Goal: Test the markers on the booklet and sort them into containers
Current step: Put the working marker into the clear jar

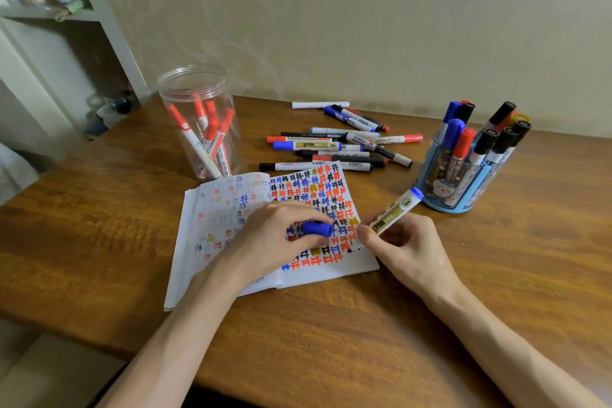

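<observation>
One marker (395, 214) in right hand (409, 250), cap (318, 228) in left hand (273, 237)

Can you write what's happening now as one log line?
left hand: holds blue plastic cap over open paper booklet | right hand: holds uncapped gold-labelled blue marker | step: testing
</observation>
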`<move>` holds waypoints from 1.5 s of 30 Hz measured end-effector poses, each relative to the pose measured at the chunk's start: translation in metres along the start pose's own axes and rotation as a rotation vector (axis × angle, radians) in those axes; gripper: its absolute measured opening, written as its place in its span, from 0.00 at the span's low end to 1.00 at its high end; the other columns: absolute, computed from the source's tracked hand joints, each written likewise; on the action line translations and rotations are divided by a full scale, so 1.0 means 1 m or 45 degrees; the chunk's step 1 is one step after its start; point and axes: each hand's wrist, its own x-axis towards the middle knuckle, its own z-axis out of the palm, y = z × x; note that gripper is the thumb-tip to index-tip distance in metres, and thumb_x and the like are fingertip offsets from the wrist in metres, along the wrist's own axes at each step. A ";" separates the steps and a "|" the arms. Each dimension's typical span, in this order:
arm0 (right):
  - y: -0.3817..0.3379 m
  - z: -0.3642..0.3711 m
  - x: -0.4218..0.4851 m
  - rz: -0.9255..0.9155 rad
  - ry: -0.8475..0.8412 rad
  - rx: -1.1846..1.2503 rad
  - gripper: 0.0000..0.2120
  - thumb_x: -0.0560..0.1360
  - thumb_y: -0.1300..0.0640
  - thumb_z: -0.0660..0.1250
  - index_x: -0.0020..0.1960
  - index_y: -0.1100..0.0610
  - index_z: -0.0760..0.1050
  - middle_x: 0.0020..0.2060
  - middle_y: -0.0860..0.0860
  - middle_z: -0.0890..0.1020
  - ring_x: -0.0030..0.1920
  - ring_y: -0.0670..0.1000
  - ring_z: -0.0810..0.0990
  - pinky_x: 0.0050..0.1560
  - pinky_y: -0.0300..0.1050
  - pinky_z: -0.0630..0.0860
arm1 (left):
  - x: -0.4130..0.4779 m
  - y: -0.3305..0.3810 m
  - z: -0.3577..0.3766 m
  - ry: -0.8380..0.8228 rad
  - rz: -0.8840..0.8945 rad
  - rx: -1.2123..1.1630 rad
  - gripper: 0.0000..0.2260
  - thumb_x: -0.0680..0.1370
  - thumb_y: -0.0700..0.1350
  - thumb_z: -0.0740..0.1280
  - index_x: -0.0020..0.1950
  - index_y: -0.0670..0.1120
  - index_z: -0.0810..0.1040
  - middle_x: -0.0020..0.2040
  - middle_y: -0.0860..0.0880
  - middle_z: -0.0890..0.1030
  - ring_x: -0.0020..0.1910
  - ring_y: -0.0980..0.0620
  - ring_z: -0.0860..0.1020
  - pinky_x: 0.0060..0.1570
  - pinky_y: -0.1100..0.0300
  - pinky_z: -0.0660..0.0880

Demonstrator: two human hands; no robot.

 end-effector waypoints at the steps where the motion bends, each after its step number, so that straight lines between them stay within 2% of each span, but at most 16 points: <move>1: 0.000 0.001 0.000 -0.017 -0.005 -0.023 0.03 0.78 0.55 0.75 0.47 0.55 0.84 0.43 0.46 0.88 0.45 0.43 0.88 0.45 0.40 0.84 | 0.000 -0.001 0.000 0.001 -0.003 0.002 0.16 0.76 0.52 0.75 0.63 0.59 0.83 0.59 0.62 0.82 0.54 0.76 0.72 0.53 0.77 0.68; 6: 0.001 0.001 -0.001 -0.090 -0.030 -0.101 0.02 0.78 0.53 0.74 0.47 0.50 0.84 0.43 0.45 0.88 0.44 0.44 0.87 0.46 0.46 0.85 | 0.000 -0.003 0.003 0.014 -0.014 0.002 0.15 0.76 0.52 0.75 0.63 0.59 0.83 0.55 0.68 0.78 0.54 0.77 0.72 0.55 0.73 0.68; 9: 0.001 0.001 -0.002 -0.114 -0.048 -0.118 0.02 0.78 0.51 0.74 0.48 0.49 0.83 0.45 0.44 0.87 0.45 0.43 0.87 0.46 0.46 0.86 | 0.000 -0.002 0.003 0.024 -0.016 -0.005 0.17 0.74 0.59 0.70 0.62 0.60 0.82 0.54 0.71 0.76 0.55 0.77 0.72 0.59 0.68 0.70; 11: 0.001 0.000 -0.002 -0.117 -0.063 -0.120 0.02 0.78 0.51 0.74 0.48 0.49 0.83 0.45 0.43 0.87 0.46 0.42 0.87 0.47 0.46 0.86 | 0.000 -0.001 0.002 0.027 -0.027 -0.005 0.22 0.71 0.66 0.65 0.62 0.61 0.82 0.54 0.71 0.76 0.55 0.76 0.72 0.62 0.61 0.72; 13: 0.001 0.000 -0.002 -0.115 -0.076 -0.127 0.02 0.78 0.51 0.74 0.49 0.49 0.83 0.45 0.43 0.87 0.46 0.42 0.87 0.47 0.45 0.85 | 0.000 0.000 0.002 0.023 -0.033 -0.011 0.24 0.70 0.67 0.63 0.62 0.61 0.82 0.53 0.72 0.75 0.55 0.77 0.72 0.63 0.59 0.72; 17: 0.002 0.001 -0.001 -0.151 -0.087 -0.168 0.03 0.78 0.49 0.73 0.49 0.48 0.82 0.45 0.43 0.86 0.45 0.43 0.86 0.43 0.42 0.84 | 0.000 0.002 0.002 0.034 -0.035 -0.027 0.22 0.71 0.66 0.65 0.62 0.61 0.82 0.51 0.73 0.74 0.55 0.79 0.71 0.59 0.66 0.68; 22: 0.005 0.000 0.000 -0.152 -0.021 -0.144 0.05 0.78 0.49 0.73 0.48 0.50 0.82 0.44 0.44 0.87 0.45 0.46 0.87 0.43 0.50 0.85 | -0.002 0.001 0.002 0.027 -0.037 -0.040 0.25 0.70 0.69 0.62 0.62 0.61 0.82 0.53 0.73 0.75 0.56 0.77 0.72 0.63 0.61 0.71; 25: 0.005 0.000 0.000 -0.144 -0.046 -0.117 0.05 0.78 0.49 0.73 0.48 0.50 0.83 0.45 0.45 0.87 0.46 0.47 0.87 0.44 0.52 0.86 | -0.001 0.002 0.002 0.027 -0.047 -0.038 0.24 0.70 0.67 0.63 0.63 0.61 0.82 0.56 0.70 0.76 0.55 0.79 0.71 0.63 0.61 0.71; 31: 0.003 0.001 -0.002 -0.180 -0.088 -0.163 0.02 0.77 0.50 0.73 0.46 0.47 0.81 0.44 0.43 0.86 0.45 0.45 0.87 0.42 0.46 0.85 | -0.002 0.000 0.003 0.030 -0.040 -0.016 0.17 0.75 0.57 0.73 0.63 0.59 0.82 0.56 0.69 0.75 0.53 0.81 0.69 0.55 0.75 0.64; 34: 0.005 0.001 -0.001 -0.177 -0.028 -0.179 0.03 0.77 0.50 0.72 0.46 0.48 0.81 0.44 0.44 0.86 0.44 0.47 0.86 0.41 0.49 0.85 | -0.002 -0.001 0.002 0.025 -0.025 -0.020 0.16 0.75 0.57 0.72 0.63 0.59 0.82 0.55 0.69 0.76 0.54 0.80 0.71 0.50 0.79 0.66; 39: 0.004 0.000 0.000 -0.141 -0.027 -0.134 0.06 0.78 0.51 0.73 0.47 0.53 0.84 0.44 0.46 0.87 0.44 0.47 0.88 0.42 0.52 0.86 | -0.002 0.000 0.002 0.026 -0.025 -0.032 0.20 0.73 0.62 0.67 0.63 0.59 0.82 0.55 0.69 0.76 0.54 0.80 0.71 0.50 0.77 0.66; 42: 0.000 0.001 -0.003 -0.142 -0.095 -0.163 0.04 0.78 0.51 0.73 0.48 0.51 0.83 0.45 0.44 0.87 0.45 0.43 0.87 0.45 0.47 0.86 | -0.002 -0.001 0.002 0.027 -0.030 -0.014 0.18 0.74 0.60 0.70 0.63 0.59 0.82 0.55 0.68 0.76 0.54 0.82 0.69 0.49 0.79 0.65; 45: -0.001 0.001 -0.003 -0.116 -0.096 -0.164 0.03 0.78 0.50 0.73 0.47 0.48 0.82 0.44 0.44 0.87 0.44 0.43 0.87 0.45 0.47 0.86 | -0.002 -0.002 0.002 0.033 -0.023 -0.016 0.18 0.74 0.59 0.71 0.63 0.58 0.82 0.55 0.68 0.75 0.53 0.82 0.69 0.50 0.78 0.65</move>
